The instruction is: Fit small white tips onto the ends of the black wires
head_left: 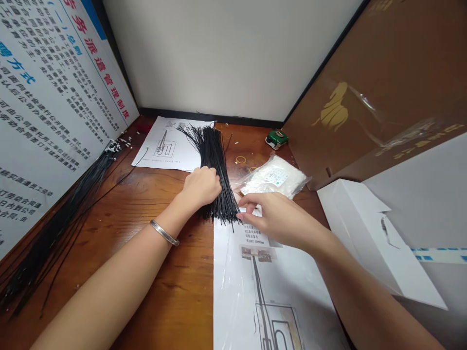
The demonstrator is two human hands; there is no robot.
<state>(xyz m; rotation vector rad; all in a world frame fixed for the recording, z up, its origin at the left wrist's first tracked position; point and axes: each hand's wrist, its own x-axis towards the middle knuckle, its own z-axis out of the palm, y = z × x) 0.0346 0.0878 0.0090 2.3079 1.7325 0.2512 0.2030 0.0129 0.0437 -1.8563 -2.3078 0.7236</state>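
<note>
A thick bundle of thin black wires (pixel 213 150) lies in the middle of the wooden table, its near ends fanned out. My left hand (pixel 202 187) is curled into a fist over the left side of this bundle, and the fingertips are hidden under it. At the bundle's lower right edge, the thumb and forefinger of my right hand (pixel 264 214) pinch at a wire end. Just behind the right hand lies a clear plastic bag of small white parts (pixel 279 176) with a label. A printed drawing sheet (pixel 241 291) lies under the near wire ends and the right hand.
A second bundle of black wires (pixel 62 233) with white ends leans along the left panel. Another drawing sheet (pixel 146 155) lies at the back. A green tape measure (pixel 276 139) and a yellow rubber band (pixel 241 159) are near the back. A brown box (pixel 394 87) stands right.
</note>
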